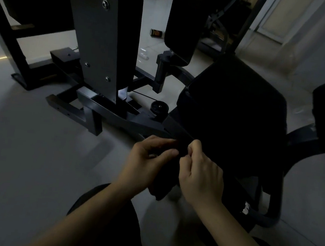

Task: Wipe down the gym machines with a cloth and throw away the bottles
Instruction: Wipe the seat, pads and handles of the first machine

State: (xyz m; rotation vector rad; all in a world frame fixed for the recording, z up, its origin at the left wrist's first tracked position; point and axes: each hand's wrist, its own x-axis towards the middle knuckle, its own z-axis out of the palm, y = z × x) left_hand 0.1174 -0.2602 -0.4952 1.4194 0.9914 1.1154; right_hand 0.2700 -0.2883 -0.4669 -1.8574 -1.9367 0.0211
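nearest, left hand [150, 161] and right hand [200, 176], fingers curled, each pinching the top edge of a dark cloth [163, 184] hanging between them, just before the machine's black seat pad [231, 117]. farther off, on the floor [26, 149], a clear bottle [144, 54] and a dark can [156, 33].

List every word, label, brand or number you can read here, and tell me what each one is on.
No text can be read in this dim view.
Label on the can lying on the floor: orange and dark, too small and blurred to read.
On the clear bottle on the floor: no legible label.
On the grey upright panel: bolts only, no lettering shows.
On the dark cloth: no print shows.
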